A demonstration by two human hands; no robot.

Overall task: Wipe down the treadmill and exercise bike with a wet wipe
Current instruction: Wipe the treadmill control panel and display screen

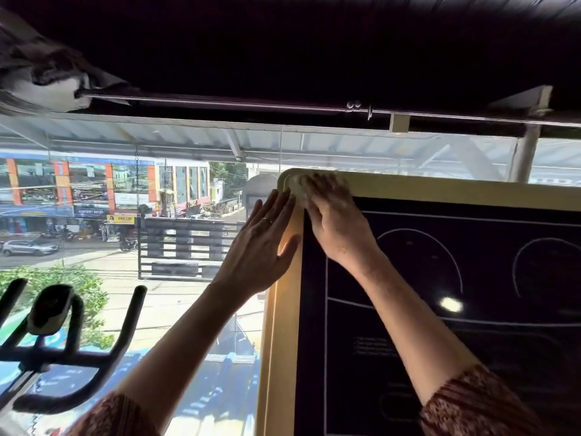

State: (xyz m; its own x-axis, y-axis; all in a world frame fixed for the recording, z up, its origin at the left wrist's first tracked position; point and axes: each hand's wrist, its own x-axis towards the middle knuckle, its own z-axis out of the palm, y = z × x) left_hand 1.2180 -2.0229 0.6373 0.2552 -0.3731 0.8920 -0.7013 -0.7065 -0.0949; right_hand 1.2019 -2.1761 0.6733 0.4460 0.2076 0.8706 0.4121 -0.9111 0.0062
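While the exercise bike [50, 309] stands untouched at the near left, its black handlebars against the window, the work is at the treadmill [283, 325] on the right. The left hand [261, 247] lies flat, fingers straight and spread, against the left edge of the treadmill's cream console frame, bracing it and gripping nothing. Just to its right, at the frame's far left corner, the wet wipe [298, 190] sits bunched under the right hand [336, 225], whose blurred fingers curl over it and press it down. The wipe looks light, limp and damp, so it is best held wadded under the fingertips. The dark panel [440, 309] to the right looks stiff, glossy and probably slippery when wet.
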